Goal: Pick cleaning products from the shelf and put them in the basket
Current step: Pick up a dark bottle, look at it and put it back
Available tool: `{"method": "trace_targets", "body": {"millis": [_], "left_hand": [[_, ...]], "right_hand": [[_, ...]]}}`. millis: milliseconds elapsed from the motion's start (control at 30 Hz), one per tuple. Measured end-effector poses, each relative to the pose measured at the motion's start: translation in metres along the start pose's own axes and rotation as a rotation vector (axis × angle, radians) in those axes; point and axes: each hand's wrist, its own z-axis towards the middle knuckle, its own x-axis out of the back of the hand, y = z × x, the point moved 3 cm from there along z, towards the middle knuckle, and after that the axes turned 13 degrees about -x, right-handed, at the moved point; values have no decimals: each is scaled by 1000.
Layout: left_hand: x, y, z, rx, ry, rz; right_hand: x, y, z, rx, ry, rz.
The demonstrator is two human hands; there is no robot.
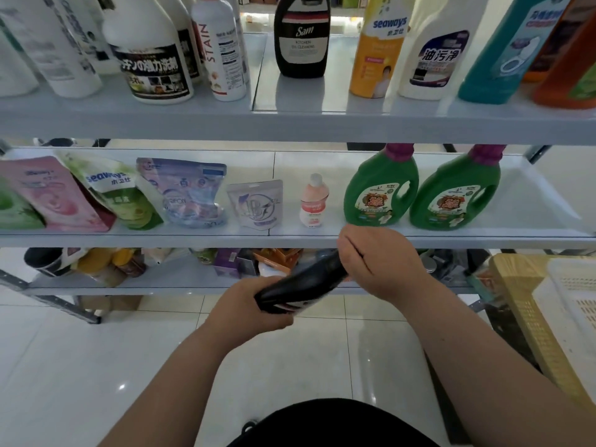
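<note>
Dark bottle (300, 282) is off the shelf (161, 241) and held low in front of it, left hand (254, 306) wrapped round its base, right hand (377, 262) curled on the neck (mid-carry, I'd say), so next it probably needs swinging right into the basket (516, 304).

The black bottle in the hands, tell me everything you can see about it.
The black bottle looks like glossy dark plastic, with a pale label edged by a reddish stripe showing near its wider end. It is held in the air in front of the shelf unit, tilted so it lies almost sideways, wide end down-left, narrow end up-right. The left hand grips the wide end; the right hand wraps the narrow end, hiding the cap. Nothing else touches it.
</note>
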Motion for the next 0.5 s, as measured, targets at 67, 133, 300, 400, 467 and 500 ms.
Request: {"method": "trace_targets", "body": {"millis": [67,133,300,400,467,500], "left_hand": [[8,-13,-6,12,-130,-158],[13,-24,-13,22,-192,-218],[25,-34,-26,51,28,-213],[42,-35,-33,60,116,-244],[55,-31,-38,43,155,-296],[61,-28,-39,27,177,-345]], "right_hand": [[4,-21,-1,192,72,67],[1,-39,-1,301,100,74],[-18,-63,18,-67,-12,-99],[-27,-64,26,-364,-126,192],[-28,-70,23,-485,-62,668],[-32,-75,20,-506,-88,800]]}}
